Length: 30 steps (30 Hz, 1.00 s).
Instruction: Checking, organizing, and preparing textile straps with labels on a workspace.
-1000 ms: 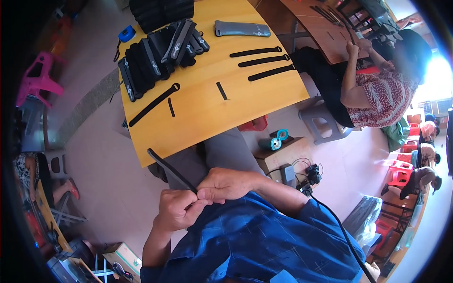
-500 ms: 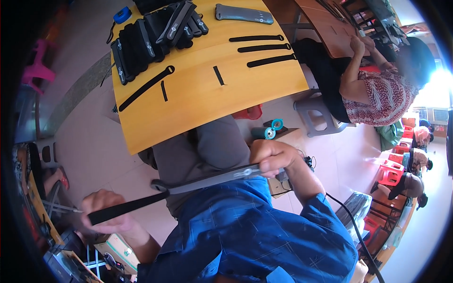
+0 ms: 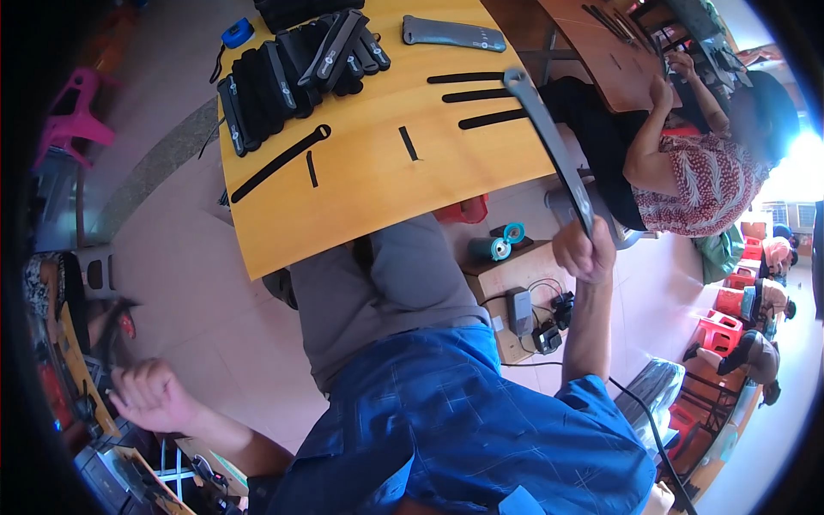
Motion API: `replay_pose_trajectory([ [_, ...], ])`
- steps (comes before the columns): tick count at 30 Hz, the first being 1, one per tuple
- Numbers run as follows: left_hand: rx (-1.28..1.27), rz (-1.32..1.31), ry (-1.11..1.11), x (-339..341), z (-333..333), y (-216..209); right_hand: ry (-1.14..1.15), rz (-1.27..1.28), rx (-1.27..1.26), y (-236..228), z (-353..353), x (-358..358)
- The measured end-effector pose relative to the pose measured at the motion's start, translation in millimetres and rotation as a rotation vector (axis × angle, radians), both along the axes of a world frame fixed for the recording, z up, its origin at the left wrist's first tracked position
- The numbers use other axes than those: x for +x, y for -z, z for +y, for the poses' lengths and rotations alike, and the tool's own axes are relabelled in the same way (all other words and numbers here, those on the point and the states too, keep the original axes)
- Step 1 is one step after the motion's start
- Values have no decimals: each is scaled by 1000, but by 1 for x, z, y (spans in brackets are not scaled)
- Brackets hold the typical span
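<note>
The right hand (image 3: 585, 251) is clamped around the near end of a long, flat grey-black strap (image 3: 549, 146), which rises up and away over the right edge of the yellow wooden worktop (image 3: 369, 197). The left hand (image 3: 153, 396) is curled in a loose fist low on the left, well apart from the strap; whether it holds anything cannot be told. On the worktop lie thin black strips (image 3: 476, 96) and, at the far side, a pile of black straps (image 3: 296, 64).
</note>
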State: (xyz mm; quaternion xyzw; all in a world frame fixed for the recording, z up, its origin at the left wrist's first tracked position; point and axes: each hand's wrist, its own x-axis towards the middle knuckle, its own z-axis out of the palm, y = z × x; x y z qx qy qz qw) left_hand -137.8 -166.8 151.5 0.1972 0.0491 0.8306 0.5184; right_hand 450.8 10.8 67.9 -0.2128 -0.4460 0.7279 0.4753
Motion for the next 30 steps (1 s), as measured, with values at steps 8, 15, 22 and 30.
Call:
replay_pose_trajectory([
  [8, -95, -21, -28, 43, 19, 45, 335, -710, 257, 16, 80, -119],
  [15, -135, 28, 13, 50, -5, 64, 505, -1309, 570, 36, 136, -162],
  [22, -155, 36, 19, 54, -1, 70, 392, -1647, 601, 46, 164, -180],
  [30, -132, 25, 127, 72, 22, 57, 259, -1857, 438, 31, 176, -205],
])
